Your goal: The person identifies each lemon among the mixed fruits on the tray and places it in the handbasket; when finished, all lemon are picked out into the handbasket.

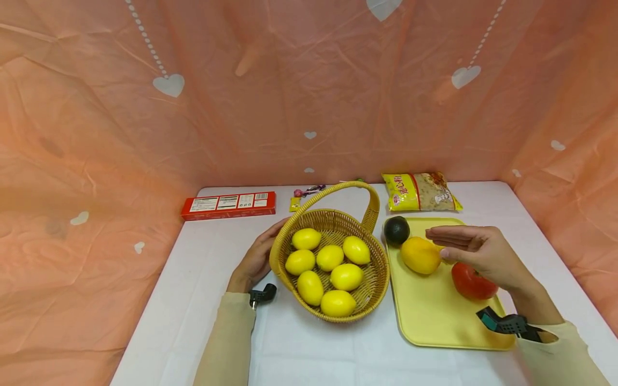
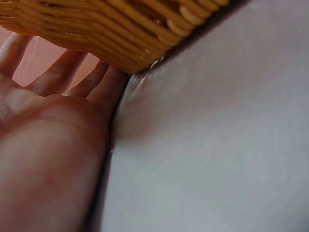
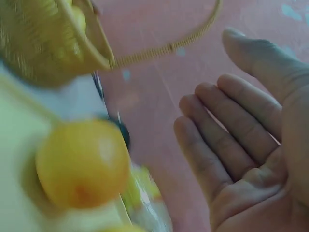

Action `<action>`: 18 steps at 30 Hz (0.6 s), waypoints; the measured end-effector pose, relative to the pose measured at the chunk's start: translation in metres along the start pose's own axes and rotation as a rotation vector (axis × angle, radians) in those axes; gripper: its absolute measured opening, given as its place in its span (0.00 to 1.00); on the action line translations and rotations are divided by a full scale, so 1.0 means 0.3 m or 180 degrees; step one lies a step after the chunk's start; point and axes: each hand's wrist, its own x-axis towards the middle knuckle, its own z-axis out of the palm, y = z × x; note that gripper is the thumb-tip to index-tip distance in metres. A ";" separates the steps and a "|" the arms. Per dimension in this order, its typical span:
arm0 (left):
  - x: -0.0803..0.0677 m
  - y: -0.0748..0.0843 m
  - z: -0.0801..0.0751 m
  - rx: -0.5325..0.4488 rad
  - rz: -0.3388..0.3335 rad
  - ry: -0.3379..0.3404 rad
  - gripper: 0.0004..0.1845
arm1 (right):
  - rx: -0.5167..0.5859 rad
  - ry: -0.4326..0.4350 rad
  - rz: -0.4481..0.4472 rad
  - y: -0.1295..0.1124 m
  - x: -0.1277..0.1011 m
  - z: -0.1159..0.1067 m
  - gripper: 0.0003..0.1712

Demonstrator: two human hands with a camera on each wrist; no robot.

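Note:
A woven basket (image 1: 374, 268) with a handle stands mid-table and holds several yellow lemons (image 1: 330, 257). My left hand (image 1: 255, 258) rests on the table with straight fingers against the basket's left wall (image 2: 111, 34). A yellow tray (image 1: 434, 316) to the right carries an orange-yellow fruit (image 1: 420, 255), a dark avocado (image 1: 396, 230) and a red tomato (image 1: 471, 283). My right hand (image 1: 475, 247) hovers open just above and to the right of the orange-yellow fruit (image 3: 82, 162), palm empty.
A red box (image 1: 228, 205) lies at the back left of the white table. A yellow food packet (image 1: 419, 191) lies behind the tray. Small wrapped sweets (image 1: 309, 191) sit behind the basket. Pink cloth walls close in three sides.

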 end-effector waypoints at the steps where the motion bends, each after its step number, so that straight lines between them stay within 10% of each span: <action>1: 0.000 0.000 0.000 0.0003 -0.0004 0.0004 0.29 | -0.0090 0.0029 0.0053 0.006 -0.004 -0.021 0.24; 18: 0.004 -0.006 -0.005 0.0013 0.0011 0.0010 0.29 | -0.1279 0.0229 0.0550 0.146 -0.008 -0.136 0.31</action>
